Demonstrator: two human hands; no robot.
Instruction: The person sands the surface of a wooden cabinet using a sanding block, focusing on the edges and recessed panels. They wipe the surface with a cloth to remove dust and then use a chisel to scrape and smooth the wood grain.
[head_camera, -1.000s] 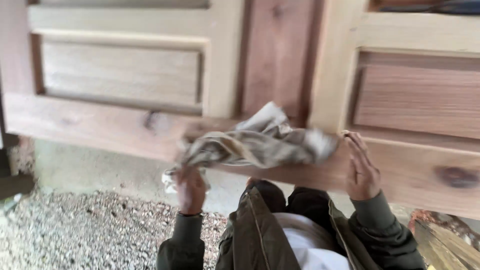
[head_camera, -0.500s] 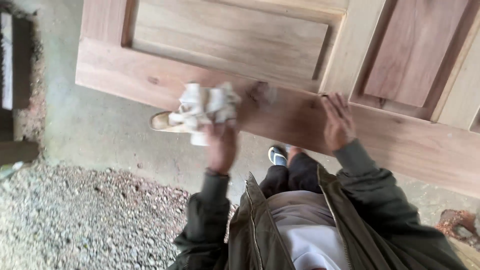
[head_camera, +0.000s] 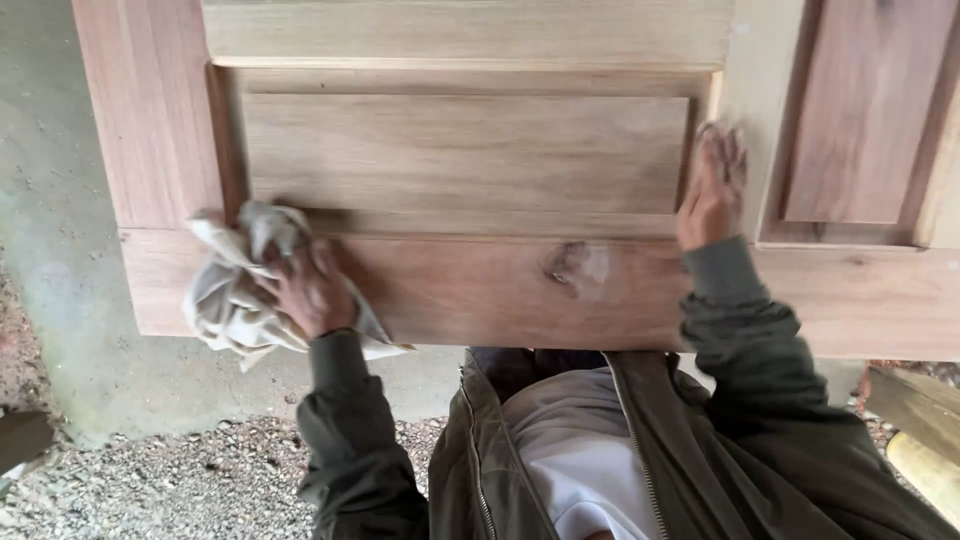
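Observation:
A bare wooden panelled door lies flat in front of me, with recessed panels and a dark knot on its near rail. My left hand grips a crumpled off-white rag and presses it on the rail near the door's left corner. Flat and with fingers apart, my right hand rests on the upright piece between two panels, holding nothing. I wear a dark olive jacket over a white shirt.
Below the door's near edge there is a concrete floor on the left and gravel at the bottom left. Pieces of timber lie at the bottom right.
My left hand has carried the rag leftwards along the near rail to the door's left corner. My right hand has shifted from the rail up onto the upright piece. The view has moved closer.

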